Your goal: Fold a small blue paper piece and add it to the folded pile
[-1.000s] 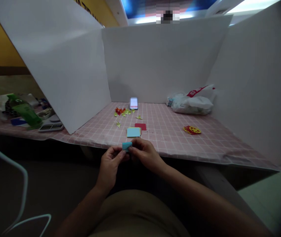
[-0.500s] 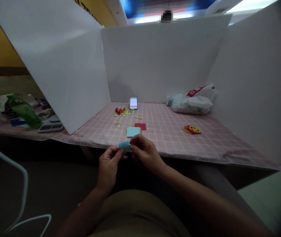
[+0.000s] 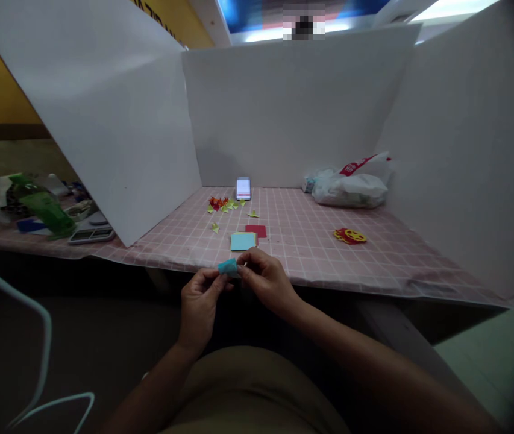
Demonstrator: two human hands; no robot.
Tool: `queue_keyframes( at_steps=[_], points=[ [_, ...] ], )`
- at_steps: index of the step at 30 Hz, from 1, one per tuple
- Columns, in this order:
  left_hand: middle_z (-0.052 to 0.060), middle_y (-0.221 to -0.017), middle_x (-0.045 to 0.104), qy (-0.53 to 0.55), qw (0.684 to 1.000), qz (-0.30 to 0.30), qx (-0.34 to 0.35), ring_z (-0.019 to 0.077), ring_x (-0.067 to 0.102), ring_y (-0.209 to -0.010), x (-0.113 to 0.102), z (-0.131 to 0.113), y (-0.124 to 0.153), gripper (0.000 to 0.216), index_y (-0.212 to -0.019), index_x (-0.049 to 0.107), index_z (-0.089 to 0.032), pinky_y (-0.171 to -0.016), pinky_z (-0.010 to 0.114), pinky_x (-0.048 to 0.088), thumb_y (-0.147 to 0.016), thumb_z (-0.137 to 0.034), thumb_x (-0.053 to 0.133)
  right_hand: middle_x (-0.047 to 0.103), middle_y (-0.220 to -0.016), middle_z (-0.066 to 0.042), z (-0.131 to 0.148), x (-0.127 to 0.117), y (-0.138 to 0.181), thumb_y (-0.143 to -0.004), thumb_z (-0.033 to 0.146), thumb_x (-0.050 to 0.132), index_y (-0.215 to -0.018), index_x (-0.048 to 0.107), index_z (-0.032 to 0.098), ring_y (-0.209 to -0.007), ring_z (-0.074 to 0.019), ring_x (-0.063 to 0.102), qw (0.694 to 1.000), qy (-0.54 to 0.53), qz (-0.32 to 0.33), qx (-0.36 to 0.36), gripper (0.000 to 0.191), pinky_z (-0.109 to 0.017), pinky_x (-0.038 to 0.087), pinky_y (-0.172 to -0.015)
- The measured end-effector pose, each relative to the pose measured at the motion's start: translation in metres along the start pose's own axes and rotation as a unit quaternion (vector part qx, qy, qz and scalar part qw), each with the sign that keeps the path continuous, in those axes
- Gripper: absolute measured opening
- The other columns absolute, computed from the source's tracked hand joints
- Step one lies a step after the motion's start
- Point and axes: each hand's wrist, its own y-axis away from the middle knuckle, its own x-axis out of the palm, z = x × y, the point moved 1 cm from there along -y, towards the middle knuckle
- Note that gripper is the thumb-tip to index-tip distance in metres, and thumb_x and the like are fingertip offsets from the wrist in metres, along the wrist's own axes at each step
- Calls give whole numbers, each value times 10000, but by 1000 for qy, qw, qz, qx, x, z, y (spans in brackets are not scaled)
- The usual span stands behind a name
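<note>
A small folded piece of blue paper (image 3: 227,266) is held in front of the table's near edge. My left hand (image 3: 200,298) pinches its lower left part between thumb and fingers. At its right end, the thumb and fingertips of my right hand (image 3: 266,277) are closed on it. Just beyond my hands lies a stack of paper squares (image 3: 243,241), light blue on top with yellow edges under it. A red paper square (image 3: 256,231) lies behind that stack. Farther back sit several small folded yellow-green paper pieces (image 3: 214,227) and a cluster of red-orange ones (image 3: 217,202).
A phone (image 3: 243,188) leans upright near the back panel. On the right are red and yellow cut-out shapes (image 3: 350,235) and a white plastic bag (image 3: 351,188). White panels enclose the table on three sides. Outside the left panel are a green bottle (image 3: 44,206) and a scale (image 3: 91,235).
The camera view has shifted slightly. Both hands keep hold of the blue paper in nearly the same place, and the blue paper looks slightly tilted compared with before.
</note>
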Motion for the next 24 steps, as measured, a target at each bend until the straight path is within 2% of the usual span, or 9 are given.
queue_keyframes(
  at_steps=[6, 10, 18, 24],
  points=[
    [-14, -780, 710, -10, 1000, -2, 12, 105, 661, -674, -1, 3, -1, 186, -813, 708, -158, -682, 207, 537, -756, -302, 810, 594, -768, -18, 1, 0, 1, -909, 282, 578, -829, 606, 199, -718, -152, 560, 1000, -24, 9, 11, 119, -271, 426, -621],
    [-14, -772, 713, -18, 1000, -3, 8, 107, 664, -667, -2, 3, -1, 194, -813, 710, -155, -674, 207, 532, -756, -311, 811, 593, -782, -14, 0, 0, 1, -904, 270, 586, -829, 613, 192, -686, -136, 548, 999, -36, 14, 8, 112, -263, 421, -613],
    [-17, -744, 707, -12, 1000, -3, 4, 107, 664, -643, -2, 2, 0, 197, -800, 709, -157, -656, 205, 521, -739, -305, 823, 554, -666, 13, 4, 0, 1, -925, 286, 548, -804, 603, 188, -616, -125, 522, 999, -39, 28, 23, 166, -260, 403, -592],
    [-14, -716, 700, -32, 999, -8, 22, 115, 656, -638, 0, -3, 2, 188, -783, 710, -164, -653, 215, 519, -737, -310, 818, 614, -767, -17, 3, -1, 0, -896, 221, 568, -816, 621, 192, -712, -147, 568, 1000, -8, 11, -5, 100, -282, 432, -654]
  ],
)
